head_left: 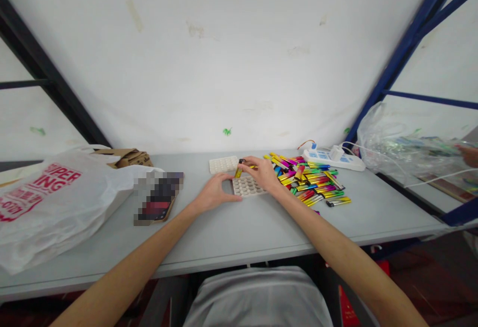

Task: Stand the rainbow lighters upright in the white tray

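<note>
A white tray with rows of round holes (pixel 247 187) lies on the table in front of me. My left hand (pixel 215 193) grips its left side, thumb along the near edge and fingers at the far corner. Over the tray's far left part, my right hand (pixel 261 173) pinches a gold-yellow lighter (pixel 238 172) with a dark top, held roughly upright. Whether its lower end sits in a hole I cannot tell. To the right is a loose pile of shiny multicoloured lighters (pixel 309 187), partly hidden by my right hand. A second white holed tray (pixel 223 164) lies just behind.
On the grey table (pixel 261 232), a white plastic bag (pixel 74 202), folded cardboard (pixel 130 158) and a blurred-out phone (pixel 160 200) are at left. A power strip (pixel 336 158) with cables stands behind the lighters. Beyond the blue frame are clear plastic bags and another person's hand (pixel 468 155).
</note>
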{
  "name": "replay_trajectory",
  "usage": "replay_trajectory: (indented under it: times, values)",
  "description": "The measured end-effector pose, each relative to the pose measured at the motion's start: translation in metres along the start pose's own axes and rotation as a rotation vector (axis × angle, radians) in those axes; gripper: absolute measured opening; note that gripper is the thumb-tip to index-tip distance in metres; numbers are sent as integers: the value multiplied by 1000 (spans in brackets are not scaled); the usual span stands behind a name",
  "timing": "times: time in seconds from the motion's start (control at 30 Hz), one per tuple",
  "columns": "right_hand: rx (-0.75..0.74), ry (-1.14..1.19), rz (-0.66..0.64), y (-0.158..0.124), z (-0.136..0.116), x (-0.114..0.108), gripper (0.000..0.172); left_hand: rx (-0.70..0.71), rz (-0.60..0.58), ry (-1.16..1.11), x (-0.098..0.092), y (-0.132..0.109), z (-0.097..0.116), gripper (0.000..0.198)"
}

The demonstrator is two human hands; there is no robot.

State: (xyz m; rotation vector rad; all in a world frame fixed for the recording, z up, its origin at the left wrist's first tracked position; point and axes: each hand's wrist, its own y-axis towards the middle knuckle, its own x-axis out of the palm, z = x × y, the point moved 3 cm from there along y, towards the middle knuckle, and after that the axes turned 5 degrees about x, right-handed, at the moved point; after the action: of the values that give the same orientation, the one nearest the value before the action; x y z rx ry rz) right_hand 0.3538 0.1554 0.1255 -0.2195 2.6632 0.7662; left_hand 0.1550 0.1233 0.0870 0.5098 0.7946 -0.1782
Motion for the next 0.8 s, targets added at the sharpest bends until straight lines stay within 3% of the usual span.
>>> replay_trajectory:
  times: [0.2, 0.6, 0.7, 0.8]
  values:
    - [-24, -32, -10, -2, 0, 6, 25, -8, -11, -8, -2, 1, 0, 74]
    - [-94, -138, -196, -3, 2, 18, 25, 31, -79, -61, -6, 1, 6, 67]
    - [-115, -207, -180, 0, 1, 6, 27, 30, -73, -32, -7, 0, 7, 68]
    - [-111, -254, -85, 5, 7, -23, 30, 41, -65, -1, -9, -1, 7, 69]
